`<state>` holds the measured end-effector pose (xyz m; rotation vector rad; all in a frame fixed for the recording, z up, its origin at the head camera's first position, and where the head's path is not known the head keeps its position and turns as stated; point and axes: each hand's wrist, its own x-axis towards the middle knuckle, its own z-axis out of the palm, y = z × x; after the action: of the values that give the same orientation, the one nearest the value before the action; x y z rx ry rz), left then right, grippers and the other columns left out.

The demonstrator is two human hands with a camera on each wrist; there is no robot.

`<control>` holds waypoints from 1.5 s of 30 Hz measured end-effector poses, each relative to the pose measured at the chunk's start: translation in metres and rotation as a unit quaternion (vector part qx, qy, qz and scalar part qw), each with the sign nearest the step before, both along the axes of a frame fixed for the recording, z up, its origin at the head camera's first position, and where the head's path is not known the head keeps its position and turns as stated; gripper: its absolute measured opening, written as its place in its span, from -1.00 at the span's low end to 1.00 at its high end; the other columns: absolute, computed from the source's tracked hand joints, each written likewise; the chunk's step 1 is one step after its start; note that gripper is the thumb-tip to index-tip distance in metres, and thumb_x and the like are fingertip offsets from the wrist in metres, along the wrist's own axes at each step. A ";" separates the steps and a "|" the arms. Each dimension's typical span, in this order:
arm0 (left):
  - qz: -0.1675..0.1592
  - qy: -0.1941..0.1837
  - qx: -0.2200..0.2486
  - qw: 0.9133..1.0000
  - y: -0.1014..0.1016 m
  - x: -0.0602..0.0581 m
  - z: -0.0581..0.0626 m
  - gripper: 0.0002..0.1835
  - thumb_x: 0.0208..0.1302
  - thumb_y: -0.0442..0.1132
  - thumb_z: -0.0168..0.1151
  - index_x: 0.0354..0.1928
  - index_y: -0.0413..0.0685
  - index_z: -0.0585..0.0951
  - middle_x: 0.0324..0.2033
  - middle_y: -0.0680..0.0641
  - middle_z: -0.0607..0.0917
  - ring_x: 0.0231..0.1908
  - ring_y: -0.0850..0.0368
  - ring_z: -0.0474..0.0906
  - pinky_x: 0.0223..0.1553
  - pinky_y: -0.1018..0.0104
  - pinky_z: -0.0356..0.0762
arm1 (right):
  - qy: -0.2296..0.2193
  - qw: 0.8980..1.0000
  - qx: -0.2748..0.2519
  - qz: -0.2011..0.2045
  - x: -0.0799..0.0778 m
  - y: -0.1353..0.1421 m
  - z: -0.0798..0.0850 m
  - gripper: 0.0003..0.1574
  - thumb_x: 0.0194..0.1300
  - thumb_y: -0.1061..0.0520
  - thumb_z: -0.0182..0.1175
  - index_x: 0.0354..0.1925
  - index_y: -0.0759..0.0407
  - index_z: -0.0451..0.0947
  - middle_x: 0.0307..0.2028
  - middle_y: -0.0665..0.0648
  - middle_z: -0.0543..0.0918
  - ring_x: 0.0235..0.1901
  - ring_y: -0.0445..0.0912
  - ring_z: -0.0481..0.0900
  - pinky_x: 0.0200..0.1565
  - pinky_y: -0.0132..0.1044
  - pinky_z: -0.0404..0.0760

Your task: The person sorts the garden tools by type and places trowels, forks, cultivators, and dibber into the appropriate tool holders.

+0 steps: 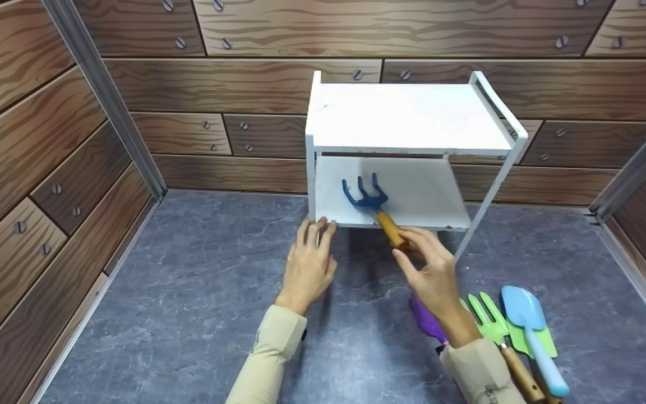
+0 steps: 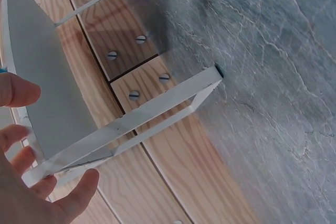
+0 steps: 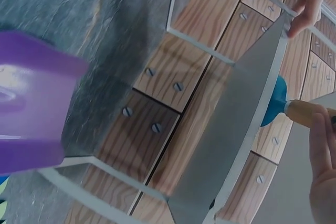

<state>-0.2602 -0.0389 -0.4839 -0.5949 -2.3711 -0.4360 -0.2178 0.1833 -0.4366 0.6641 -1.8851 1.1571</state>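
Note:
My right hand (image 1: 432,275) pinches the end of the orange-brown wooden handle of a blue three-pronged hand rake (image 1: 388,224). The rake's head is over the lower shelf of a small white two-tier shelf unit (image 1: 407,115), prongs toward the back. In the right wrist view, the rake's handle (image 3: 304,113) and part of its blue head show beyond the shelf edge. My left hand (image 1: 309,269) touches the front left corner of the lower shelf. Its fingers (image 2: 23,158) spread around the white leg there in the left wrist view.
Right of the unit on the grey marbled floor lie a purple tool (image 1: 427,320), a green garden fork (image 1: 488,317) and a light blue trowel (image 1: 525,308) over another green tool (image 1: 547,339). Wood-patterned walls (image 1: 216,84) stand behind and at both sides.

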 end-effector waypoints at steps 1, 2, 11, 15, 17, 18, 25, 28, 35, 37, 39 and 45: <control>0.001 0.001 -0.001 1.000 0.000 0.000 0.000 -0.31 0.07 -0.33 0.38 0.33 -0.14 0.49 0.26 -0.19 0.45 0.35 -0.30 0.28 0.01 -0.07 0.65 | -0.001 1.000 0.001 0.003 -0.001 -0.002 0.000 -0.53 -0.04 0.65 0.37 -0.09 0.51 0.64 -0.13 0.35 0.68 -0.27 0.02 0.69 -0.12 -0.54 0.63; 0.003 0.002 -0.003 1.000 0.000 0.000 0.000 -0.32 0.08 -0.32 0.38 0.33 -0.14 0.49 0.27 -0.18 0.45 0.35 -0.29 0.27 0.01 -0.07 0.65 | 0.000 1.000 0.003 0.004 -0.003 -0.005 0.000 -0.54 -0.03 0.64 0.36 -0.08 0.51 0.64 -0.13 0.35 0.68 -0.27 0.05 0.69 -0.12 -0.53 0.64; 0.014 0.008 -0.023 1.000 -0.001 0.000 -0.001 -0.33 0.10 -0.33 0.38 0.33 -0.12 0.49 0.26 -0.18 0.45 0.35 -0.27 0.30 -0.07 -0.07 0.68 | 0.025 0.998 0.051 -0.038 -0.027 -0.025 0.000 -0.61 0.01 0.50 0.45 -0.12 0.43 0.67 -0.17 0.28 0.69 -0.26 0.10 0.69 -0.12 -0.35 0.64; 0.013 0.008 -0.024 1.000 -0.002 0.000 -0.001 -0.32 0.09 -0.31 0.40 0.33 -0.13 0.49 0.26 -0.18 0.46 0.35 -0.28 0.30 -0.05 -0.08 0.67 | 0.024 0.996 0.072 -0.049 -0.034 -0.034 -0.004 -0.63 0.04 0.44 0.47 -0.12 0.41 0.68 -0.17 0.29 0.69 -0.20 0.14 0.68 -0.11 -0.09 0.67; 0.014 0.009 -0.022 1.000 -0.002 0.000 -0.002 -0.32 0.09 -0.30 0.40 0.33 -0.13 0.49 0.26 -0.18 0.45 0.34 -0.28 0.30 -0.05 -0.08 0.67 | 0.021 0.995 0.079 -0.055 -0.037 -0.038 -0.005 -0.65 0.06 0.40 0.48 -0.13 0.40 0.68 -0.16 0.28 0.69 -0.18 0.15 0.66 -0.09 -0.02 0.66; 0.014 0.009 -0.022 1.000 -0.002 0.000 -0.002 -0.32 0.10 -0.30 0.39 0.33 -0.13 0.49 0.27 -0.18 0.45 0.34 -0.28 0.30 -0.05 -0.08 0.67 | 0.020 0.995 0.081 -0.058 -0.038 -0.040 -0.005 -0.65 0.07 0.38 0.49 -0.13 0.39 0.68 -0.16 0.28 0.69 -0.17 0.15 0.65 -0.09 -0.01 0.65; 0.009 0.013 -0.019 1.000 -0.001 0.000 -0.004 -0.32 0.10 -0.30 0.41 0.33 -0.13 0.49 0.26 -0.19 0.46 0.33 -0.28 0.31 -0.08 -0.10 0.68 | 0.012 0.993 0.092 -0.079 -0.049 -0.051 -0.008 -0.65 0.04 0.36 0.51 -0.16 0.36 0.68 -0.18 0.23 0.68 -0.23 0.10 0.59 -0.17 -0.05 0.62; 0.010 0.017 -0.016 1.000 0.000 0.001 -0.005 -0.30 0.06 -0.31 0.44 0.32 -0.13 0.49 0.26 -0.18 0.46 0.33 -0.28 0.32 -0.09 -0.09 0.68 | 0.010 0.992 0.098 -0.084 -0.052 -0.054 -0.010 -0.66 0.04 0.34 0.52 -0.17 0.36 0.68 -0.19 0.23 0.68 -0.23 0.11 0.59 -0.17 -0.03 0.61; 0.008 0.007 -0.016 1.000 0.000 0.000 -0.005 -0.31 0.08 -0.31 0.44 0.33 -0.14 0.49 0.26 -0.18 0.45 0.34 -0.28 0.31 -0.05 -0.08 0.68 | 0.003 0.992 0.096 -0.084 -0.063 -0.061 -0.017 -0.68 0.03 0.33 0.53 -0.21 0.34 0.67 -0.20 0.22 0.66 -0.19 0.12 0.59 -0.13 -0.01 0.60; 0.010 0.002 -0.021 1.000 0.000 0.001 -0.004 -0.32 0.11 -0.30 0.43 0.33 -0.13 0.49 0.27 -0.17 0.44 0.35 -0.27 0.29 -0.05 -0.07 0.68 | 0.004 0.992 0.097 -0.085 -0.065 -0.063 -0.018 -0.70 0.04 0.31 0.53 -0.23 0.34 0.67 -0.20 0.21 0.65 -0.19 0.12 0.59 -0.12 0.00 0.59; 0.013 -0.003 -0.025 1.000 0.000 0.001 -0.003 -0.32 0.12 -0.30 0.42 0.34 -0.13 0.48 0.28 -0.17 0.43 0.36 -0.25 0.28 -0.05 -0.06 0.68 | 0.006 0.991 0.100 -0.089 -0.066 -0.064 -0.018 -0.71 0.06 0.28 0.53 -0.24 0.33 0.67 -0.20 0.21 0.65 -0.18 0.12 0.59 -0.11 0.02 0.58; 0.013 0.001 -0.023 1.000 0.000 0.000 -0.001 -0.32 0.12 -0.31 0.40 0.34 -0.13 0.49 0.28 -0.17 0.44 0.35 -0.26 0.28 -0.04 -0.06 0.67 | 0.000 0.989 0.110 -0.099 -0.068 -0.066 -0.013 -0.71 0.10 0.26 0.51 -0.21 0.34 0.67 -0.19 0.22 0.65 -0.16 0.14 0.59 -0.08 0.06 0.57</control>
<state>-0.2603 -0.0392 -0.4852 -0.5856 -2.3907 -0.3703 -0.2857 0.1169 -0.4496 0.5783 -2.0470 0.8310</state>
